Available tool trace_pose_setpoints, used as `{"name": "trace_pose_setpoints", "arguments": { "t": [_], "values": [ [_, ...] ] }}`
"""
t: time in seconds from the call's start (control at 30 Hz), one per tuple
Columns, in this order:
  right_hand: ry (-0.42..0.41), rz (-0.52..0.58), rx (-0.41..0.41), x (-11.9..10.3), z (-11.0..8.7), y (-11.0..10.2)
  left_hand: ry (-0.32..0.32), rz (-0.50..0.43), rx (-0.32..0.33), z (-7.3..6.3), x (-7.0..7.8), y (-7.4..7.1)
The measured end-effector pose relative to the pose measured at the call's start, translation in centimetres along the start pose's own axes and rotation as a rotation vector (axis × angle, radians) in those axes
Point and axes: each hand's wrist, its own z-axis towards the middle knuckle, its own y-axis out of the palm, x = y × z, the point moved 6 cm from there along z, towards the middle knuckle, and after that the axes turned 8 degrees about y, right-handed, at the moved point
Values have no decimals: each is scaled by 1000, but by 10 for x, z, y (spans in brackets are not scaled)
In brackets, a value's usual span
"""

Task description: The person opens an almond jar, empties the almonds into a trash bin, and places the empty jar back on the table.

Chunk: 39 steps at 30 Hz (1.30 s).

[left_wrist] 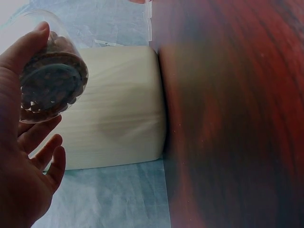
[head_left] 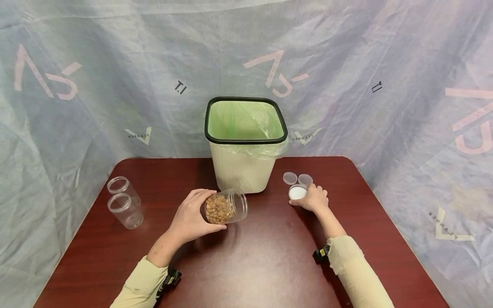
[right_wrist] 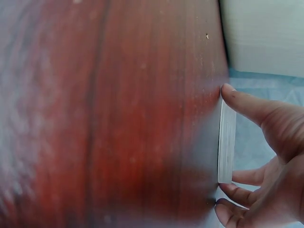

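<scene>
My left hand [head_left: 191, 218] grips a clear jar [head_left: 239, 205] tilted on its side above the table, its mouth facing right. Brown kibble-like pieces [head_left: 218, 209] lie in the lower part of the jar; the left wrist view shows its base [left_wrist: 51, 88] between thumb and fingers. At the right, my right hand [head_left: 315, 199] pinches a round white lid [head_left: 298, 193] by its rim, flat at the tabletop. In the right wrist view the lid [right_wrist: 226, 142] appears edge-on, thumb on one side and fingers on the other.
A white trash bin [head_left: 242, 169] with a black rim and green liner stands at the back middle. Two clear lids [head_left: 290, 178] lie beyond my right hand. At the left are two clear jars [head_left: 125, 210] without lids. A printed cloth hangs behind the dark red table [head_left: 254, 265].
</scene>
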Motion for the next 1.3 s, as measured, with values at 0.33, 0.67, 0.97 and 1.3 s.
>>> {"name": "trace_pose_setpoints", "arguments": {
  "t": [0.33, 0.67, 0.97, 1.3],
  "values": [
    [-6, 22, 3, 0, -2, -14, 10, -1, -3, 0, 1, 2],
    [-41, 138, 47, -4, 4, -39, 14, 6, 12, 1, 0, -2],
    [-71, 295, 163, -28, 10, -73, 17, 9, 22, -1, -1, -3],
    [-124, 485, 210, -71, 10, -108, 20, 3, 27, -1, -2, -4]
  ]
}}
